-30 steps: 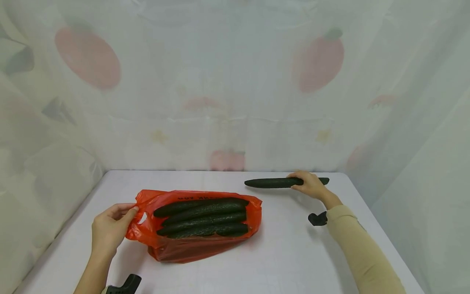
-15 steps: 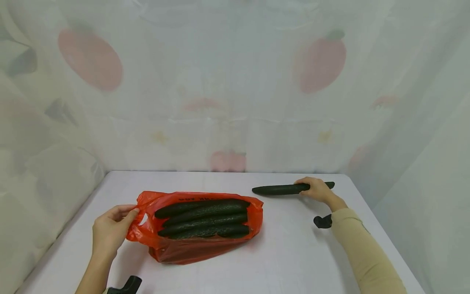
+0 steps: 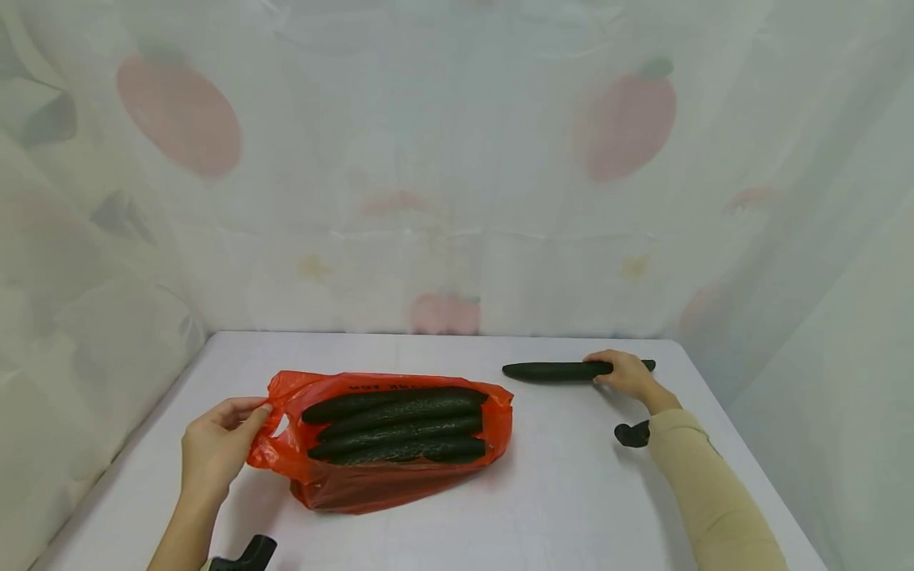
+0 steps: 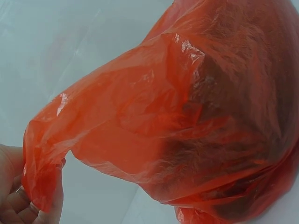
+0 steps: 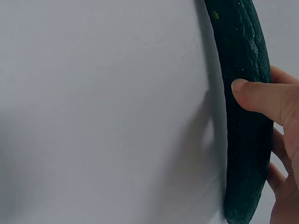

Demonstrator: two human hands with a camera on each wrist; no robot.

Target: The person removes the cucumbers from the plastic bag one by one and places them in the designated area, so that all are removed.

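Observation:
A red plastic bag (image 3: 371,485) lies on its side on the table, its mouth spread wide. Inside, several dark green cucumbers (image 3: 400,411) lie side by side. My left hand (image 3: 216,444) pinches the bag's handle at its left end; in the left wrist view the fingers (image 4: 9,205) hold the red film. At the table's back right, a single cucumber (image 3: 543,371) lies crosswise. My right hand (image 3: 628,377) grips it near its right end. The right wrist view shows the thumb (image 5: 257,95) on top of this cucumber (image 5: 245,140) and fingers on its far side.
The white table (image 3: 557,492) ends at a back edge close behind the single cucumber. A pale curtain (image 3: 457,159) with fruit prints stands behind and on both sides. A black wrist mount (image 3: 632,434) sticks out from the right sleeve, another (image 3: 246,555) from the left.
My right hand and the single cucumber have shifted right and slightly nearer, and the cucumber is now lower in the head view. The left hand keeps its hold on the bag, nearly still.

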